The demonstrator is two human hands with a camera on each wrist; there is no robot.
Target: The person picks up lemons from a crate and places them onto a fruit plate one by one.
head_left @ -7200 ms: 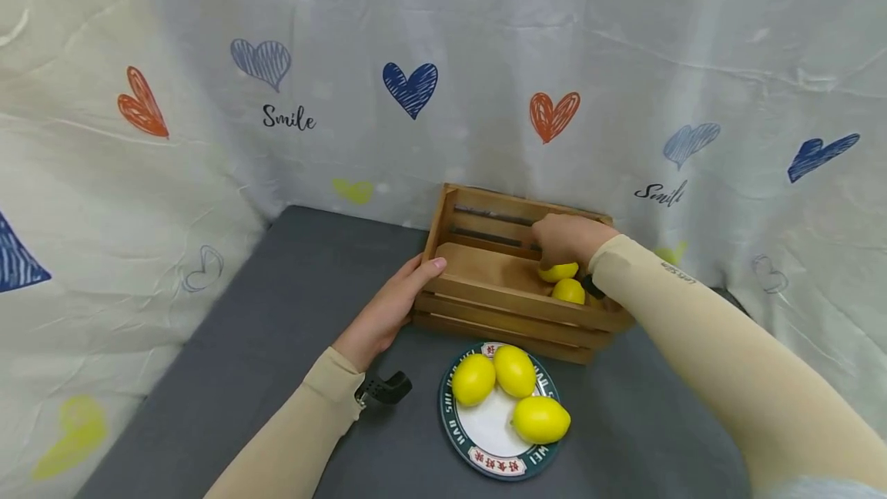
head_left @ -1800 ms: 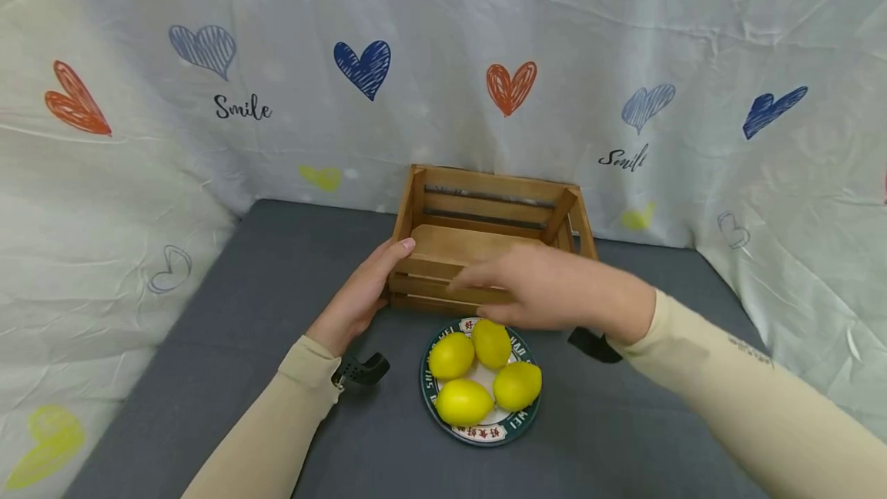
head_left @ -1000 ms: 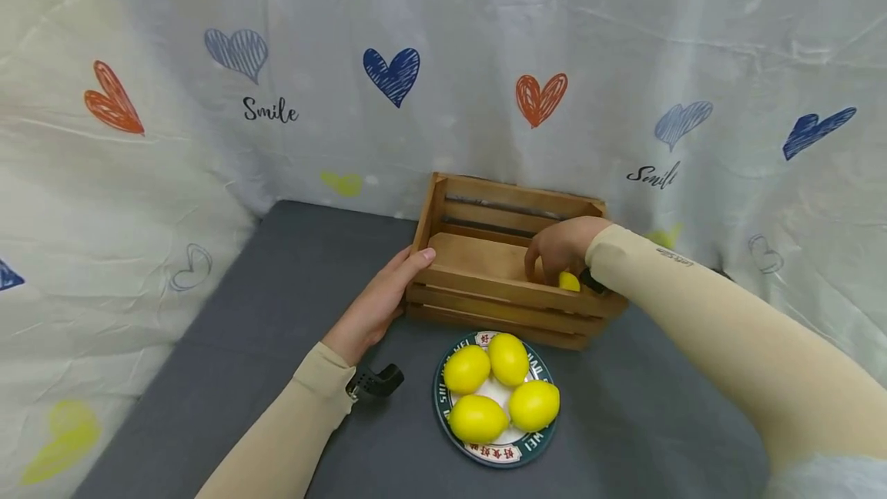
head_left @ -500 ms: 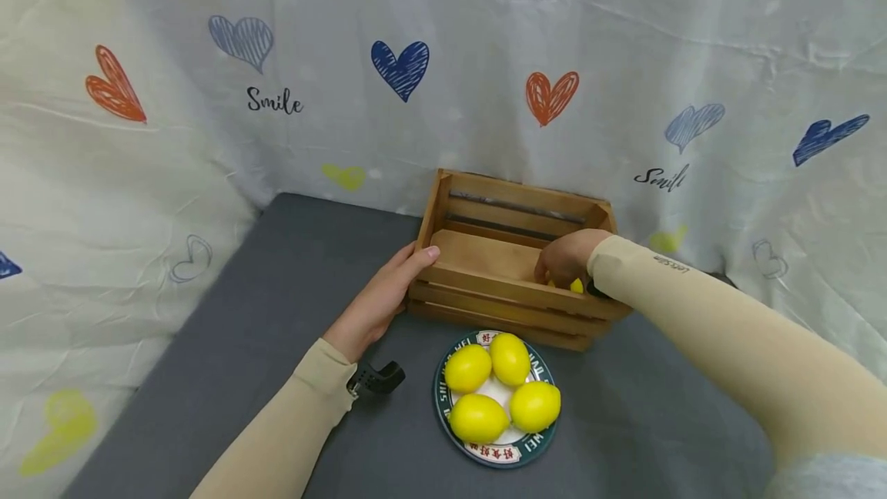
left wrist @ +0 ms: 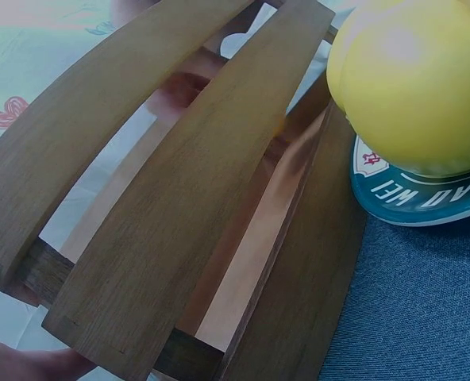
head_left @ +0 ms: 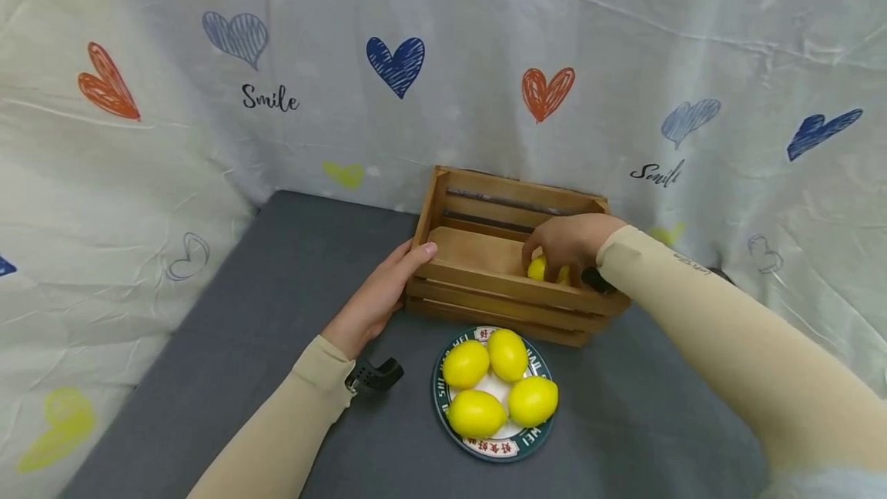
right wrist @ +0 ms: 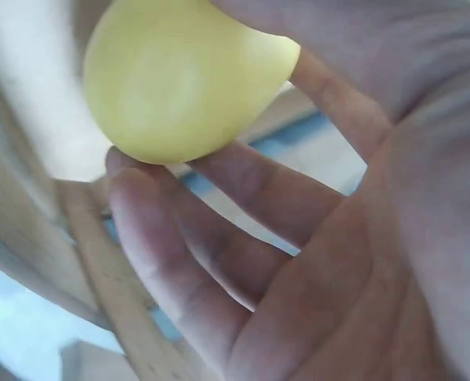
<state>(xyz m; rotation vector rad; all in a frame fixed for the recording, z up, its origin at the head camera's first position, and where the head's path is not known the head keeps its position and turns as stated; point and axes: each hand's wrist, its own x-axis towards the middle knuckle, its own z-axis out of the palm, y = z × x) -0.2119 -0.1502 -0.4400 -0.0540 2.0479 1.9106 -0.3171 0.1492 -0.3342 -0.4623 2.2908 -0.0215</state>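
A slatted wooden crate (head_left: 499,301) stands at the back of the table. My left hand (head_left: 377,299) grips its left end, thumb over the rim and fingers outside. Inside the crate's right part, my right hand (head_left: 571,243) holds a yellow lemon (head_left: 537,268) between thumb and curled fingers. The right wrist view shows that lemon (right wrist: 175,87) close up, its pointed end toward the palm. In front of the crate, a green-rimmed plate (head_left: 493,449) bears several lemons (head_left: 476,413) in a ring. In the left wrist view, a lemon (left wrist: 417,87) overlaps the plate's rim.
The table has a dark grey cloth (head_left: 256,314). Behind the crate hangs a pale curtain (head_left: 471,14) printed with hearts and the word Smile. A black band (head_left: 376,376) is on the left wrist and another (head_left: 597,280) on the right.
A fourth lemon has joined the plate since the oldest frame. The right hand has returned from above the plate into the crate and taken hold of a lemon. The left hand keeps its grip.
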